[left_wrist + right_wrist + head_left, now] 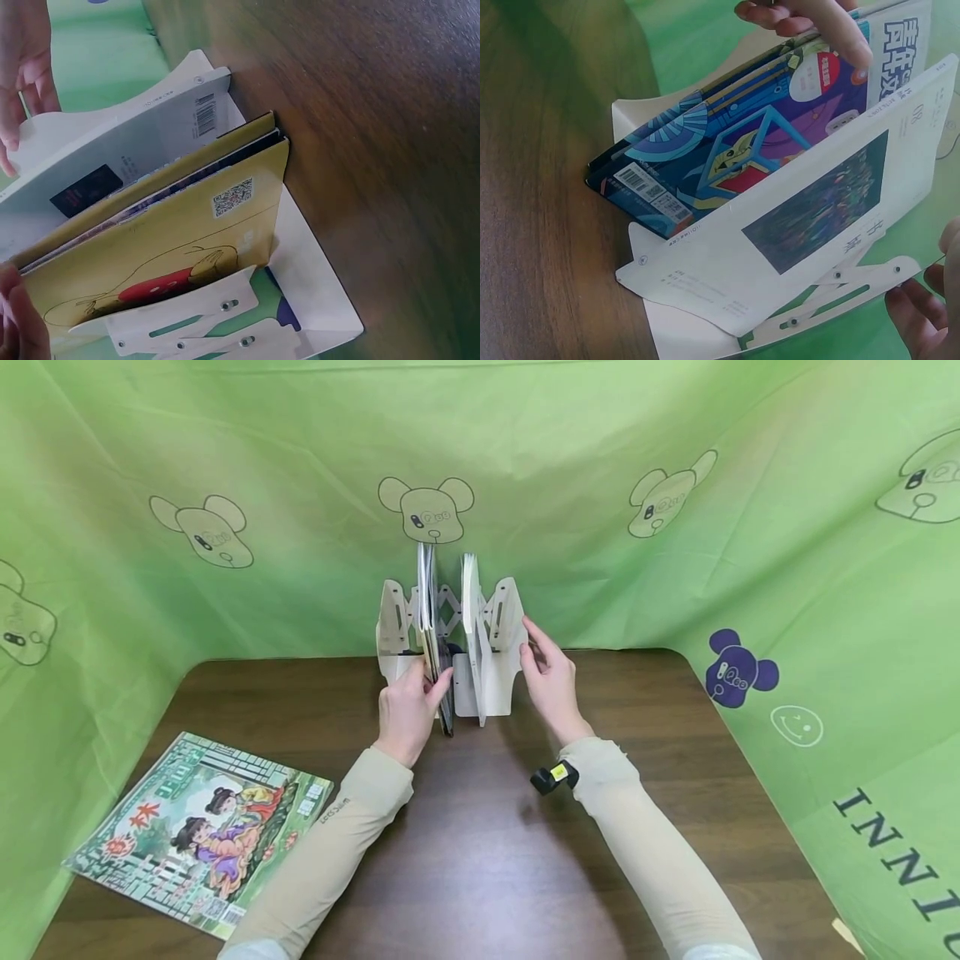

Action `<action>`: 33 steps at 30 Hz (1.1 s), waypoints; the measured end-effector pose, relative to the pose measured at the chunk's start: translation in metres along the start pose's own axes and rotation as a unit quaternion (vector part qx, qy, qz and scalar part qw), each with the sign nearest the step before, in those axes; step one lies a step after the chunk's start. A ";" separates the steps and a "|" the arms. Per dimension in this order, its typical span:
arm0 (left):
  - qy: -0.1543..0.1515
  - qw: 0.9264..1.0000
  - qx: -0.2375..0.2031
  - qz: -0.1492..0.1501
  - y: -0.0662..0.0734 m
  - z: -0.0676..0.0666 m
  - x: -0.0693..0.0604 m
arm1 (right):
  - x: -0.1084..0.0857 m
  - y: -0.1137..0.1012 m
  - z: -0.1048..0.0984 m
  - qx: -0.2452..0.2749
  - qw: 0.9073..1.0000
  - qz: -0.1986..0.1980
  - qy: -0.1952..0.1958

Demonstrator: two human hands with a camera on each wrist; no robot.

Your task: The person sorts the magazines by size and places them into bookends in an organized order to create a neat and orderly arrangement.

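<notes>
A white expandable book rack (393, 622) stands at the back of the table. My left hand (408, 706) grips several upright magazines (427, 597) in its left part, thumb on one side and fingers on the other. A yellow back cover (180, 259) shows in the left wrist view, and a blue and purple cover (727, 146) in the right wrist view. Beside them, apart at the front, a thin white book (810, 217) leans in the rack. My right hand (553, 685) pinches the edge of the rack's right end plate (507, 618).
A green illustrated magazine (202, 835) lies flat at the left of the brown wooden table (480, 877). A black strap with a yellow label (557, 774) is at my right wrist. Green printed cloth (555, 510) hangs around the back and sides.
</notes>
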State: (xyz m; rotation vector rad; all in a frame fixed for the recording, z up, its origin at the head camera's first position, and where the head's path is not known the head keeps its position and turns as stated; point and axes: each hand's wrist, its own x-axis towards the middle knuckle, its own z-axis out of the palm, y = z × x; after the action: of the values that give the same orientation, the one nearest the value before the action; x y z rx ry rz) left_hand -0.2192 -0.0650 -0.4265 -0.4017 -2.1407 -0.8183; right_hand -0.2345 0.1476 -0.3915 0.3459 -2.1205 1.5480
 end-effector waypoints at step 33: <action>-0.058 0.994 -0.027 -0.090 -0.007 -0.052 -0.024 | 0.003 0.005 0.006 -0.005 1.000 0.010 -0.008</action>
State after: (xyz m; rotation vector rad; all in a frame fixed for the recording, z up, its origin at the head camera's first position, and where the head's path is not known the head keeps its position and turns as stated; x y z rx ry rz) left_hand -0.1781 -0.1049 -0.4233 -0.2929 -2.2915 -0.9774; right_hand -0.2406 0.1443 -0.3957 0.3348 -2.1500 1.5508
